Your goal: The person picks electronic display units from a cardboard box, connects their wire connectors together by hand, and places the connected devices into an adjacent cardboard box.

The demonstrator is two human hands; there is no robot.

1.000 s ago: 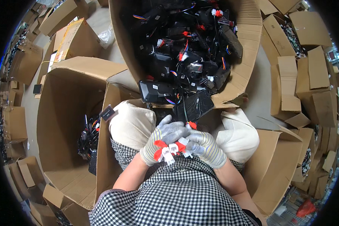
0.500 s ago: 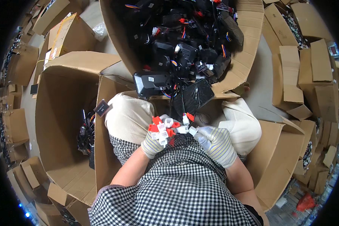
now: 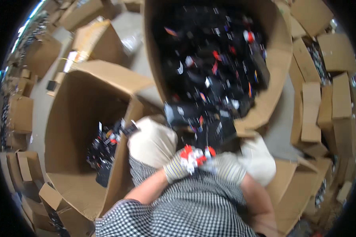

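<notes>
My left hand point(image 3: 176, 167), in a striped work glove, is closed around a bunch of red and white plastic wire connectors point(image 3: 191, 158) above my lap. Close beside it on the right is my right hand point(image 3: 228, 167), in a matching glove, its fingers drawn together at the bunch; blur hides what is between them. Another red and white connector point(image 3: 209, 151) sticks up by the right fingertips. Just beyond the hands, black box-shaped units point(image 3: 214, 132) with wires lean at the near edge of a large cardboard box point(image 3: 279, 73).
The large box holds a heap of black wired units point(image 3: 215, 59). At my left stands an open carton point(image 3: 67, 118) with several black units and wires point(image 3: 105, 152) inside. More cartons point(image 3: 310, 112) line the right side. A clear plastic bag point(image 3: 131, 42) lies on the floor point(image 3: 136, 65).
The whole view has shifted and blurred, so the boxes appear farther right and lower. My hands have come closer together, the right one now against the bunch of connectors.
</notes>
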